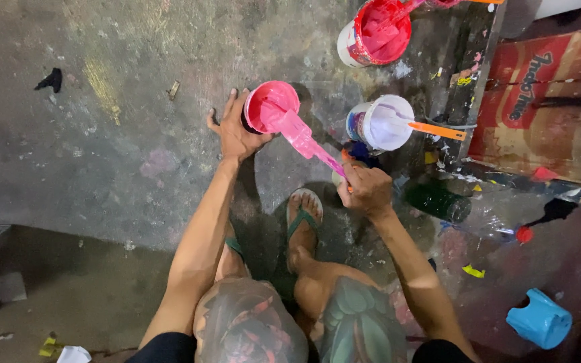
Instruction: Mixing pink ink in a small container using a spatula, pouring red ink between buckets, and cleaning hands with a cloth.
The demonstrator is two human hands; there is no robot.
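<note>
Tilting toward the right, a small round tub thick with pink paint (270, 107) is gripped by the left hand (235, 134) so the paint runs in a stream down to a container low by the right hand (366, 189); it is mostly hidden. Right hand is clenched on something, apparently an orange stick; cannot tell exactly. A white bucket with orange stirrer (383, 124) stands just beside on the floor.

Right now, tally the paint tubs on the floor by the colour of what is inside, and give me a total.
Pink paint: 1, the small tub steadied by the left hand while the right hand works a pink-coated stick in it.
Red paint: 1, the tub at the top.
White inside: 1, the tub with an orange stick.
Total: 3 tubs.
</note>
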